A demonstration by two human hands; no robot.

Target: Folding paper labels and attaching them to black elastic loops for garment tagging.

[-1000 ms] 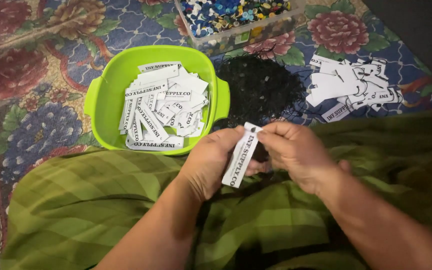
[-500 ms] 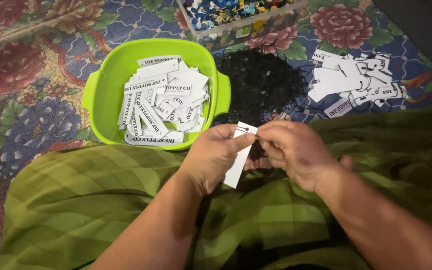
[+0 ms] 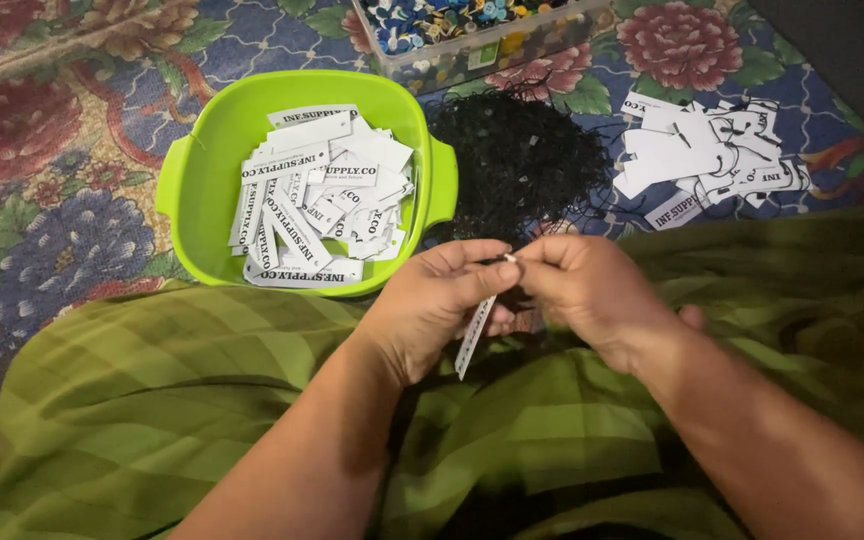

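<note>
**Both hands pinched on one white tag, over your lap**

Your left hand (image 3: 432, 310) and right hand (image 3: 592, 295) meet above the green checked cloth (image 3: 152, 400) across your knees. Both are closed in a narrow fingertip pinch on the top end of one white paper tag (image 3: 474, 335), which hangs down tilted, edge-on to the camera. Whether a black thread is also between your fingertips cannot be told; that spot is too small and dark.

Just beyond your hands lies the heap of black string loops (image 3: 517, 165) on the floral mat (image 3: 42, 200). To its left, touching or nearly so, sits the lime-green plastic tub (image 3: 187, 180) full of white printed tags (image 3: 317, 200). A smaller pile of white tags (image 3: 712, 160) lies well apart to the right, and a clear box of mixed coloured bits (image 3: 482, 40) stands at the far edge.

What could go wrong, as I judge it:
- The tag is held only at one end; loosen the pinch and it drops into the dark folds of cloth.
- Pulling hard at the top edge could tear the paper.
- The loops are tangled; drawing one may drag others along.
</note>
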